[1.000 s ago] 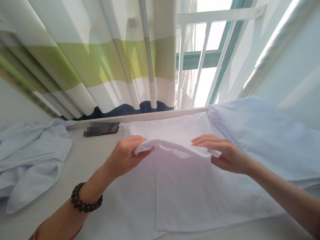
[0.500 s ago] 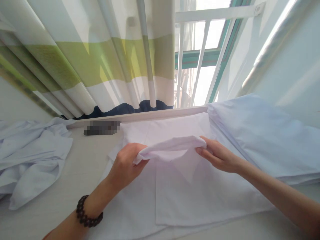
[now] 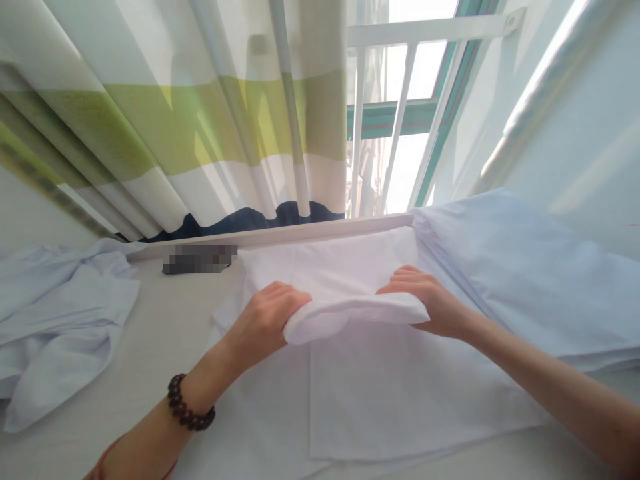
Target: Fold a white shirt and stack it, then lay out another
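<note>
A white garment point(image 3: 420, 393) lies spread in layers on the bed-like surface before me, one straight edge running down its middle. My left hand point(image 3: 275, 310) is closed around the left end of a raised fold of it, thumb hidden beneath. The fold's right end is gripped by my right hand point(image 3: 425, 297), whose fingers curl over the top. Between the hands, the fold is stretched and its rim turns up toward me. Whether the garment is a shirt or a coat, I cannot tell. A dark beaded bracelet point(image 3: 187, 403) circles my left wrist.
Folded white cloth point(image 3: 540, 273) is stacked on the right. Crumpled white cloth point(image 3: 65, 320) lies at the left. A dark, pixelated object point(image 3: 197, 260) rests near the back ledge point(image 3: 280, 233). Behind hang a striped curtain point(image 3: 210, 120) and a white railing point(image 3: 395, 120) before the window.
Both hands have shifted slightly toward me with the fold. My right hand has changed its grip, its fingers now over the top, and the fold's rim has turned up.
</note>
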### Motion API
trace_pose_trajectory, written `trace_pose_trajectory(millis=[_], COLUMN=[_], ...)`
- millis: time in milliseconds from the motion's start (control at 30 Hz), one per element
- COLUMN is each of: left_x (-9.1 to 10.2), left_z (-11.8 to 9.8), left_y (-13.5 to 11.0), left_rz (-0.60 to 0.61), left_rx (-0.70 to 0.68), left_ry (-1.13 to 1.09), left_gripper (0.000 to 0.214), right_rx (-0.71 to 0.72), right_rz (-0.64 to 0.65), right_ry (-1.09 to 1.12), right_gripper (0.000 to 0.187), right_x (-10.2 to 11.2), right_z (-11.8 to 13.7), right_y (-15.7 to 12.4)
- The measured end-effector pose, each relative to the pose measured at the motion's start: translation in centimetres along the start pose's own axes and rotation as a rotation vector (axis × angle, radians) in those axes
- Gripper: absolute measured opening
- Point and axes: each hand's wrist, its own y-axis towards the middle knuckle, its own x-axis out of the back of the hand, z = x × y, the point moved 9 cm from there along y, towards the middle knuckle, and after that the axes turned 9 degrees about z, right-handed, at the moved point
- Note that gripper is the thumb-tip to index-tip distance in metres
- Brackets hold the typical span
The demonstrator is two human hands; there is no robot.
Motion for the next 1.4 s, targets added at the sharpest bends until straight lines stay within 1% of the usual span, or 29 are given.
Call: trace_pose_trajectory(millis=[67,133,200,300,367,433,533,600,633,700,767,833,867,900,933,1000,1067,1167,1233,1300,1333,1400], left_x=[0.7,1.2,1.0,-0.6,-1.6,-2.2,-2.6,-2.5,-2.2,-0.9,1.1,3.2,3.8,4.1,4.0,3.0,1.7,0.2,-0.2,0.0,0.3,0.8], left_z=[-1.2,-2.5,-3.7,-5.0,-5.3,-5.2,-4.4,-3.2,-2.5,-1.3,-0.8,-0.8,-1.1,-1.4,-1.8,-1.9,-0.8,1.5,2.8,3.9,4.4,4.9], left_y=[0.0,-0.4,-1.4,-3.5,-4.6,-5.0,-4.9,-4.9,-4.9,-5.2,-5.6,-6.0,-6.1,-6.3,-6.4,-7.0,-8.0,-10.0,-11.1,-11.8,-12.0,-11.7], left_rz=[-0.014,-0.014,0.034,0.16,0.237,0.288,0.37,0.402,0.395,0.328,0.234,0.158,0.147,0.161,0.189,0.261,0.316,0.396,0.452,0.456,0.431,0.342], left_rx=[-0.078,-0.129,-0.169,-0.191,-0.159,-0.122,-0.079,-0.048,-0.031,-0.02,-0.01,0.018,0.033,0.039,0.044,0.075,0.151,0.258,0.295,0.316,0.314,0.286], left_ry=[0.039,0.086,0.11,0.029,-0.08,-0.153,-0.11,-0.017,0.03,0.077,0.07,0.061,0.068,0.083,0.103,0.138,0.15,0.1,0.059,0.052,0.069,0.124], left_gripper=[0.015,0.017,0.017,0.017,0.018,0.019,0.027,0.033,0.033,0.032,0.034,0.033,0.034,0.036,0.04,0.048,0.051,0.057,0.062,0.061,0.057,0.051], right_rx=[0.056,0.124,0.166,0.148,0.086,0.021,-0.033,-0.037,-0.034,-0.013,0.02,0.056,0.063,0.06,0.044,-0.011,-0.061,-0.102,-0.131,-0.176,-0.201,-0.241], right_rz=[-0.006,0.006,0.049,0.214,0.35,0.439,0.466,0.443,0.423,0.363,0.283,0.222,0.217,0.232,0.264,0.355,0.448,0.526,0.501,0.413,0.352,0.24], right_ry=[-0.035,-0.09,-0.169,-0.214,-0.153,-0.077,-0.033,-0.026,-0.019,0.008,0.047,0.08,0.085,0.081,0.07,0.037,0.007,-0.038,-0.104,-0.205,-0.262,-0.353], right_gripper=[0.014,0.02,0.032,0.048,0.047,0.042,0.038,0.038,0.038,0.04,0.043,0.047,0.048,0.048,0.048,0.045,0.047,0.065,0.076,0.08,0.08,0.079], right_x=[0.3,0.3,-0.2,-2.1,-3.4,-4.2,-4.2,-3.8,-3.5,-2.5,-1.0,0.3,0.7,0.7,0.5,-0.5,-1.7,-2.7,-2.6,-2.1,-1.9,-1.6], right_z=[0.9,2.2,3.4,3.9,3.3,2.6,1.9,1.7,1.6,1.6,1.8,2.3,2.6,2.7,2.8,2.6,2.1,0.8,-0.7,-2.7,-3.7,-5.4], right_y=[-0.5,-1.4,-2.6,-4.4,-5.2,-5.7,-5.5,-5.2,-5.0,-4.9,-5.0,-5.3,-5.4,-5.5,-5.7,-6.0,-6.6,-7.7,-8.4,-8.8,-8.9,-8.9])
